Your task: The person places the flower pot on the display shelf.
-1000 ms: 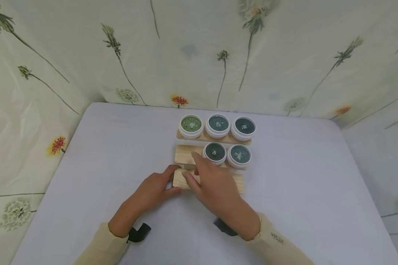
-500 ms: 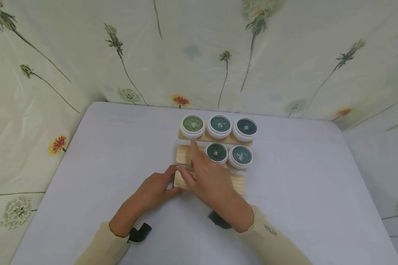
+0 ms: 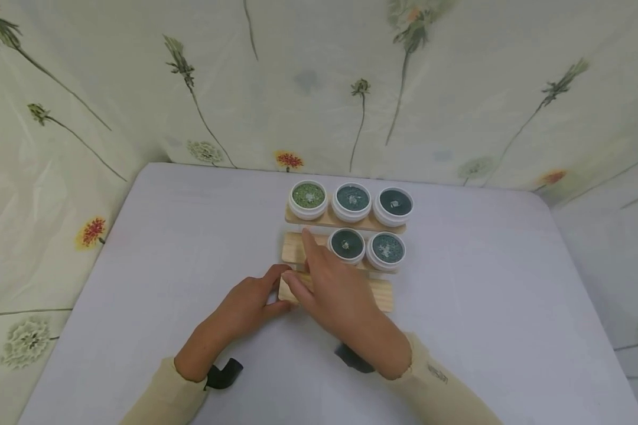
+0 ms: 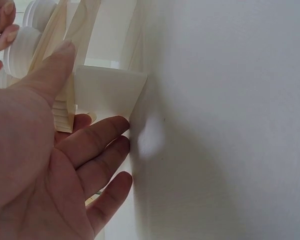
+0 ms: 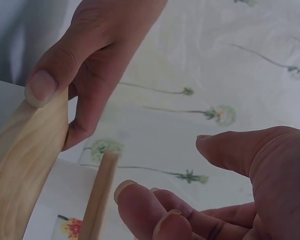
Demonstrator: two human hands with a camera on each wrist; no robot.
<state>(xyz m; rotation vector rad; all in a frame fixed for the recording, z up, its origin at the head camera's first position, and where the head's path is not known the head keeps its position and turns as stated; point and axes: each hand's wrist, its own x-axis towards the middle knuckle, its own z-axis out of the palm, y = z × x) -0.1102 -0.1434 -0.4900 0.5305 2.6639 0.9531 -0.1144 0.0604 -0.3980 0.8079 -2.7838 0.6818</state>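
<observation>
My left hand (image 3: 247,304) grips the left end of the lowest wooden plank (image 3: 381,294) of a stepped stand. In the left wrist view, the thumb lies along the plank (image 4: 80,35), and a white support (image 4: 109,87) is beside the fingers. My right hand (image 3: 342,289) is over the lower and middle planks, index finger extended, holding nothing. The right wrist view shows this hand's (image 5: 215,195) thumb apart from its partly bent fingers, near a wooden edge (image 5: 100,195). Just beside it on the middle plank (image 3: 293,248) stands a white jar (image 3: 347,244) with dark green contents.
Another green-filled jar (image 3: 386,250) stands at the middle plank's right. The top plank (image 3: 329,220) bears a light green jar (image 3: 308,198), a teal jar (image 3: 352,200) and a dark green jar (image 3: 393,205). A white-covered table (image 3: 478,295) meets a flowered cloth backdrop (image 3: 308,77).
My right hand has shifted slightly left and forward from a second ago, then stayed almost still. My left hand keeps its grip on the plank, and the jars stay in place.
</observation>
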